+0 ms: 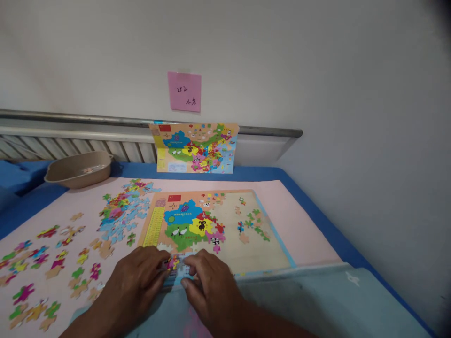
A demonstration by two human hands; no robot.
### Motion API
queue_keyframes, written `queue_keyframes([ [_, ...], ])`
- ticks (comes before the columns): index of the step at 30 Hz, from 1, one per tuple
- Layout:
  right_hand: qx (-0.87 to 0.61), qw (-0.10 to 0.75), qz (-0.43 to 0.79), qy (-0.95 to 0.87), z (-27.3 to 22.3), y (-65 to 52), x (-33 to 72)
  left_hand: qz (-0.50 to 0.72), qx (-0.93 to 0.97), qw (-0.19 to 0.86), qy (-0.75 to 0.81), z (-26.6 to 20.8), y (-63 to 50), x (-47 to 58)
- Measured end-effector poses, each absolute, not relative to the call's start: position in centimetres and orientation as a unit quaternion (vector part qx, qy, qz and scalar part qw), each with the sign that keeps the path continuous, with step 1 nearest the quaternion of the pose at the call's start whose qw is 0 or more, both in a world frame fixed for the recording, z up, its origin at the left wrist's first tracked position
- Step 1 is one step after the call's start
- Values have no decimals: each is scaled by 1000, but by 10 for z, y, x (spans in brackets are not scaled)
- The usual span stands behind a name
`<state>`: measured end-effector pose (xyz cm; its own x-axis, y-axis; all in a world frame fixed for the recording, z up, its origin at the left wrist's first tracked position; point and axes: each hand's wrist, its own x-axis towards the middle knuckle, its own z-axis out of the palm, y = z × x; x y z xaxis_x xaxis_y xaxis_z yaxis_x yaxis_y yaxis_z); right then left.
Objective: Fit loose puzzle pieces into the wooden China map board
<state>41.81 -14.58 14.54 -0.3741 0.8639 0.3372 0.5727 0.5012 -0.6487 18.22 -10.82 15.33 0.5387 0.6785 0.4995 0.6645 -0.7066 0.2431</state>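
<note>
My left hand and my right hand are close together over the bottom of a partly filled map jigsaw board. Between their curled fingertips is a small group of pink, yellow and pale puzzle pieces. The fingers of both hands are closed at its two sides, hiding its edges in part. Behind them, the joined map section fills the board's left part, with blue, green and yellow regions. Several loose green and tan pieces lie on the board's bare right part.
Many loose puzzle pieces spread over the pink surface on the left, with a denser pile beside the board. A printed reference map leans upright at the back. There are also a beige basin, a metal rail and a pink note.
</note>
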Motion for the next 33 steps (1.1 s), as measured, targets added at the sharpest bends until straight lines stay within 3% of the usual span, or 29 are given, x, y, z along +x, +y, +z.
queue_keyframes([
  [9,-437,312,212,-816,144,-140,417,280,880,22,383,150,-109,185],
  [16,-455,374,263,-764,145,-135,418,268,880,30,391,157,-109,186],
  [24,-442,370,233,-783,137,-127,415,281,850,114,430,165,-110,191],
  [33,-376,340,214,-835,124,-111,424,261,875,42,405,152,-110,197],
])
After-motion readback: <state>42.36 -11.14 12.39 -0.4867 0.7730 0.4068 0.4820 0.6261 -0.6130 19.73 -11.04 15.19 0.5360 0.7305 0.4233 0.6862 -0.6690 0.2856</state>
